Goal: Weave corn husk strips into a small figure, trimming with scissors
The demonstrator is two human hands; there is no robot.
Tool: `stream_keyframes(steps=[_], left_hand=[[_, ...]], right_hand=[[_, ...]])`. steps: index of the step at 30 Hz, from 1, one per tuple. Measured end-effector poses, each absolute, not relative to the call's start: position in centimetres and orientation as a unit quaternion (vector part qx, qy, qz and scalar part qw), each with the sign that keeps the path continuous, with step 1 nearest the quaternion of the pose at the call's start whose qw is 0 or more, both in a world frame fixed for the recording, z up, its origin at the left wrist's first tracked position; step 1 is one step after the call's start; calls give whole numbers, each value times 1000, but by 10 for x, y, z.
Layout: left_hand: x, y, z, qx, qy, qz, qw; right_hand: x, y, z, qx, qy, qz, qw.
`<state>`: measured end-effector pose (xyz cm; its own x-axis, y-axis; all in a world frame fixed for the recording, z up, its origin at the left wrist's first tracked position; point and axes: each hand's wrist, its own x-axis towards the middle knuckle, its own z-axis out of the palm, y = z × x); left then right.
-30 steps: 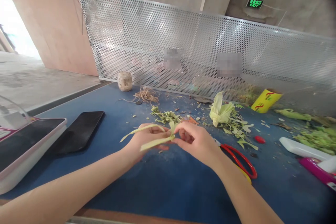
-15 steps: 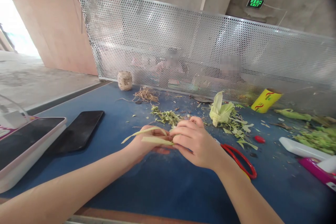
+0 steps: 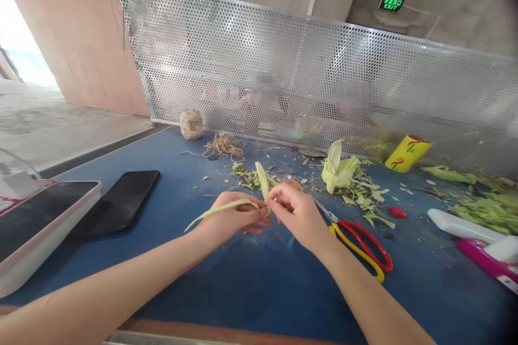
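Note:
Both my hands meet over the blue table (image 3: 259,291). My left hand (image 3: 229,221) is closed on pale green husk strips (image 3: 220,208); one strip trails out to the left. My right hand (image 3: 297,215) pinches the same bundle where the strips cross, and a second strip (image 3: 262,180) stands up from between my fingertips. Red and yellow scissors (image 3: 358,242) lie just right of my right hand.
A corn husk pile (image 3: 343,175), green scraps (image 3: 253,177), a twine ball (image 3: 191,124) and loose twine (image 3: 224,146) lie further back. Black phone (image 3: 121,202) and white-rimmed tablet (image 3: 36,221) at left. Yellow roll (image 3: 408,153), white and pink tools (image 3: 477,240) at right. Perforated metal screen (image 3: 307,75) behind, with people beyond it.
My right hand has turned one strip from lying flat across my left fingers to standing upright. The scissors' yellow handle now shows beside my right wrist.

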<state>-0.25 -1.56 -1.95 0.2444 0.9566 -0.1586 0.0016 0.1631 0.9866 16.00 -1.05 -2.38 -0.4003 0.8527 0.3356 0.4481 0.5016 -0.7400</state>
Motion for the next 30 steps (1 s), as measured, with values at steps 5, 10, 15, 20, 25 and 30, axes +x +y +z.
stream_keyframes(steps=[5,10,15,20,25,30], left_hand=[[-4,-15,-22,510,441,415,611],[-5,-15,-25,499,406,409,647],[-6,-15,-25,496,413,394,655],[-5,-14,-22,492,432,395,645],[-4,-13,-22,443,453,407,658],[-6,-12,-23,403,438,388,703]], right_hand=[[158,-5,-25,-453,-732,320,397],[160,-5,-25,-464,-720,333,394],[159,-5,-28,-469,-719,339,385],[158,-7,-25,-469,-702,376,382],[158,-9,-25,-462,-686,342,445],[156,-12,-26,-426,-696,310,487]])
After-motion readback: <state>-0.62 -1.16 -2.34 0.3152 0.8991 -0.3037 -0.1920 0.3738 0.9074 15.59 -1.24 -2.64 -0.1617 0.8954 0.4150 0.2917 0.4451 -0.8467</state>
